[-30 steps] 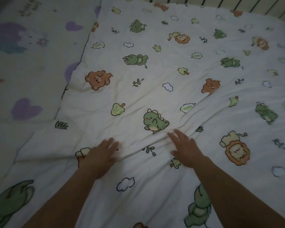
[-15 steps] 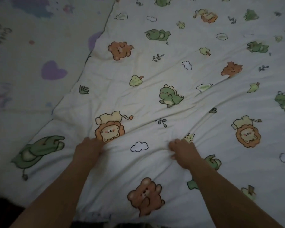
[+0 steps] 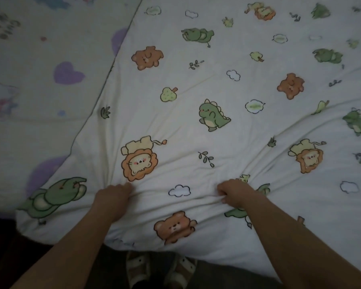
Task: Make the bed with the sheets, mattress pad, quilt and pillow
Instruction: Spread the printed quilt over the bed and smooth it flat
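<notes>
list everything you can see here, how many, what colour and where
quilt: 1, white with bears, lions, dinosaurs and clouds, covers most of the view, wrinkled near the hands
sheet: 1, pale with purple hearts, left, beside the quilt's edge
slippers: 2, brown and cream, bottom centre, below the quilt's near edge
left hand: 1, bare, lower left, fingers curled into the quilt
right hand: 1, bare, lower centre-right, grips a fold of the quilt
</notes>
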